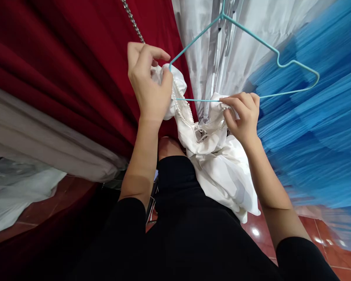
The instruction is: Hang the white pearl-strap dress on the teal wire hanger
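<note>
A white dress point(225, 168) with pearl-like beading along its neckline hangs in front of me, its skirt falling to the lower right. My left hand point(153, 80) pinches one puffed shoulder of it at the left end of a pale teal wire hanger point(222, 16). That end of the hanger passes into the fabric. On the other side, my right hand point(242, 113) grips the second shoulder against the hanger's bottom bar, fingers closed. The hanger's right end sticks out bare beyond that hand. The hanger's hook is cut off by the top edge.
Dark red fabric point(105, 58) hangs at the left, with beige cloth point(41, 128) below it. Blue tulle point(316, 128) fills the right side. White drapes point(257, 23) and a metal rail point(215, 50) stand behind. A chain point(131, 17) dangles above my left hand. Red tiles point(317, 234) cover the floor.
</note>
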A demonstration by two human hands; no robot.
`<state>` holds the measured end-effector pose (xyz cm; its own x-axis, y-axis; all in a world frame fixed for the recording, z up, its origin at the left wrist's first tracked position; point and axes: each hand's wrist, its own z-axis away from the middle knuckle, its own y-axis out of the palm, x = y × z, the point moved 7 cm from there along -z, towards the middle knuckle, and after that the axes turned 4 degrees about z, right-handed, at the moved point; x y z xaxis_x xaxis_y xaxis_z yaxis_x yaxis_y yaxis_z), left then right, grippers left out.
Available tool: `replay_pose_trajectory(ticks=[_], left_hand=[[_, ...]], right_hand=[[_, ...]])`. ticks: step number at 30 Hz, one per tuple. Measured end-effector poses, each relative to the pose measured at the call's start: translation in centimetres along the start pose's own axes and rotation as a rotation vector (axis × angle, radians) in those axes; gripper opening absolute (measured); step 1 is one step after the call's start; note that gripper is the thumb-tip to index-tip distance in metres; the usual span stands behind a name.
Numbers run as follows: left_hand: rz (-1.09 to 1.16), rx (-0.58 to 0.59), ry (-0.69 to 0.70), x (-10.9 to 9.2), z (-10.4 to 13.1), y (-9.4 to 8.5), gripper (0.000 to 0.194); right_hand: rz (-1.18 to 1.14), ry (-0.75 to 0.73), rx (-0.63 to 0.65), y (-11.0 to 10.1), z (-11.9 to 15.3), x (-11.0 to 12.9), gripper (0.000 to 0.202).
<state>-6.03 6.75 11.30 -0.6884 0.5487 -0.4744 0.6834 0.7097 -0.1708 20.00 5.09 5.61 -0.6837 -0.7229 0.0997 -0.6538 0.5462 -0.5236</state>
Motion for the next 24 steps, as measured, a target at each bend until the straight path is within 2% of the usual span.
replay_pose_trajectory(ticks=[2, 4, 6, 8, 10, 12, 13, 15, 16, 18, 19, 20, 21, 23, 24], left_hand=[[0.050, 0.039, -0.030, 0.7, 0.1, -0.4, 0.033], [0.111, 0.132, -0.052, 1.1, 0.2, -0.6, 0.025], [0.114, 0.241, -0.016, 0.9, 0.5, -0.6, 0.024], [0.087, 0.342, 0.027, 0.8, 1.1, -0.8, 0.043], [0.075, 0.405, 0.003, 2.0, 1.6, -1.2, 0.064], [0.060, 0.423, -0.072, 4.0, 1.9, -1.8, 0.065], [0.050, 0.398, -0.106, 5.0, 2.0, -2.4, 0.059], [0.034, 0.231, -0.108, 5.6, 1.9, -4.0, 0.045], [0.038, 0.117, -0.056, 4.8, 1.8, -4.8, 0.038], [0.084, -0.048, 0.107, 1.6, 2.3, -5.5, 0.029], [0.118, -0.018, 0.183, -0.3, 2.8, -4.6, 0.023], [0.144, 0.083, 0.201, -1.9, 3.3, -3.0, 0.022], [0.163, 0.251, 0.184, -3.2, 4.0, -0.8, 0.029], [0.134, 0.512, 0.134, -4.7, 5.8, 3.4, 0.032], [0.098, 0.591, 0.123, -5.0, 6.7, 5.1, 0.032]], right_hand=[[-0.001, -0.009, 0.001, 0.2, 0.0, -0.2, 0.028], [-0.002, -0.010, 0.004, 0.4, 0.0, -0.3, 0.028], [-0.001, 0.006, 0.003, 0.7, 0.1, -0.3, 0.028], [0.003, 0.025, -0.003, 1.0, 0.1, -0.3, 0.027], [0.008, 0.030, -0.019, 1.1, 0.1, -0.2, 0.026], [0.008, 0.021, -0.032, 1.1, 0.0, -0.3, 0.024], [0.007, 0.013, -0.032, 1.1, 0.0, -0.4, 0.024], [-0.001, -0.005, -0.014, 1.2, -0.1, -0.7, 0.025], [-0.004, -0.009, 0.001, 1.3, -0.1, -0.9, 0.026], [-0.005, 0.003, 0.022, 1.5, 0.0, -1.2, 0.027], [-0.003, 0.018, 0.024, 1.7, 0.0, -1.3, 0.028], [0.001, 0.034, 0.020, 1.8, 0.0, -1.3, 0.028], [0.007, 0.050, 0.013, 1.9, -0.1, -1.2, 0.028], [0.024, 0.074, 0.004, 1.9, -0.1, -0.9, 0.028], [0.035, 0.079, 0.001, 1.8, -0.1, -0.6, 0.028]])
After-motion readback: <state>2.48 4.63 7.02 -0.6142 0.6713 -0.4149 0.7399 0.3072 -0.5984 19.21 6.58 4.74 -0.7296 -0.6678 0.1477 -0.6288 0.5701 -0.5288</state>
